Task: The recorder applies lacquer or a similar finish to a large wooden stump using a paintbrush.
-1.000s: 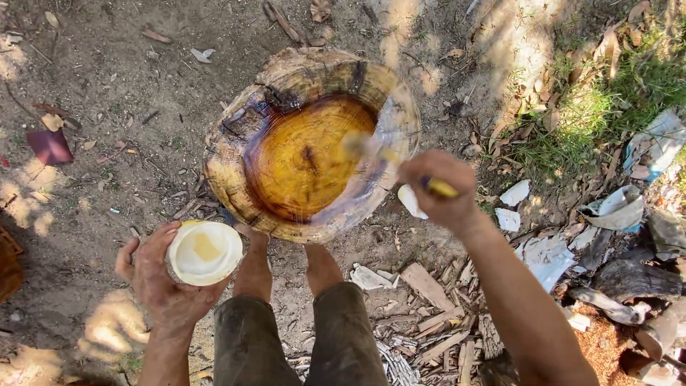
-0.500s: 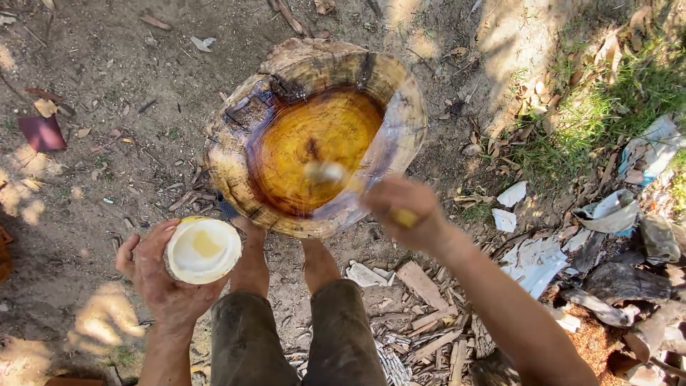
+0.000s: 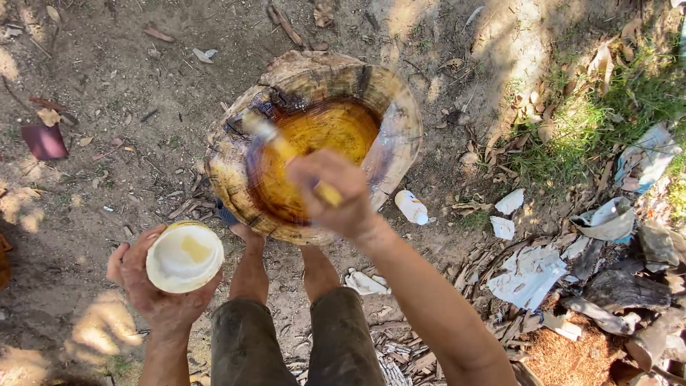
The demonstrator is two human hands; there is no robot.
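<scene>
Both hands grip — right hand (image 3: 336,193) brush (image 3: 286,151), left hand (image 3: 153,286) cup (image 3: 184,256).

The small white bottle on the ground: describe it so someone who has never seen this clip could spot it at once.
Start at the big hollowed wooden bowl with the wet amber inside. Just off its lower right rim, on bare dirt, lies the small white bottle on its side. Unlike the flat, torn white scraps further right, it is rounded and cylindrical.

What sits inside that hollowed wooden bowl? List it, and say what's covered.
Inside the wooden bowl, a glossy amber, wet-looking coating covers the hollow, and a brush held by the right hand reaches its left side. That hand hides part of the near side.
</scene>
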